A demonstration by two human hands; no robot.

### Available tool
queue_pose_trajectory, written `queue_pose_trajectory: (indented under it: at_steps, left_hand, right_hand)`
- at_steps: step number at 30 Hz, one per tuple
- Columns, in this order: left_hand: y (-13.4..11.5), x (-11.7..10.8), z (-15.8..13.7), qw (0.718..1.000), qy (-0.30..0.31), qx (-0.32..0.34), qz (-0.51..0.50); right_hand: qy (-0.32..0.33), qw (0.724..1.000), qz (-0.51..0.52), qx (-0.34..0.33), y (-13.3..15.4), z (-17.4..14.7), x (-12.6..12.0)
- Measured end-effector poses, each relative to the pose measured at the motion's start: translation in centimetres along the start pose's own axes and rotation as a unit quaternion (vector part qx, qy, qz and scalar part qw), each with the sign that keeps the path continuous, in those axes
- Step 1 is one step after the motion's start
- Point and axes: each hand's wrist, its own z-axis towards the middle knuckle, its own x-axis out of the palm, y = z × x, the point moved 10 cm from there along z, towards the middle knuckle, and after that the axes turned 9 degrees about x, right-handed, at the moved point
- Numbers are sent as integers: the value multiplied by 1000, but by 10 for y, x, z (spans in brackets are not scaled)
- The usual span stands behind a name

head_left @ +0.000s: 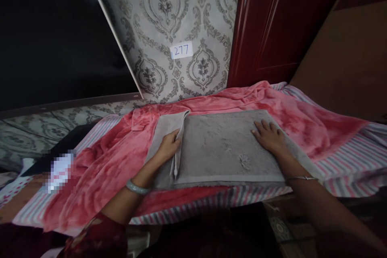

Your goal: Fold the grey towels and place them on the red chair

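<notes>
A grey towel (211, 145) lies spread in front of me, with one part folded over near its left side. My left hand (168, 145) is closed on the raised folded edge, thumb on top and fingers wrapped round it. Flat on the towel's right part rests my right hand (269, 137), its fingers spread. Beneath the towel is a pink plush blanket (115, 161), which in turn lies over a striped cloth (341, 169).
A large dark screen (60, 36) stands at the left. Behind the blanket are a patterned wall with a paper label (181, 50) and a dark red door (260, 28). A big cardboard sheet (347, 56) leans at the right.
</notes>
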Motion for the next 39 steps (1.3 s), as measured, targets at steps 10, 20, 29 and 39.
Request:
queue_pose_trajectory:
  at_steps: [10, 20, 29, 39]
  left_hand:
    - [3, 51, 0, 980, 100, -83, 148]
    - [-28, 67, 12, 967, 123, -78, 210]
    - [-38, 72, 15, 962, 131, -72, 229]
    - [-53, 99, 15, 964, 160, -43, 206]
  right_hand:
    - [-6, 1000, 0, 0, 1, 0, -3]
    - [5, 1000, 0, 4, 3, -3, -7]
    - [2, 1000, 3, -1, 1, 0, -3]
    - [11, 1000, -15, 9, 5, -6, -9]
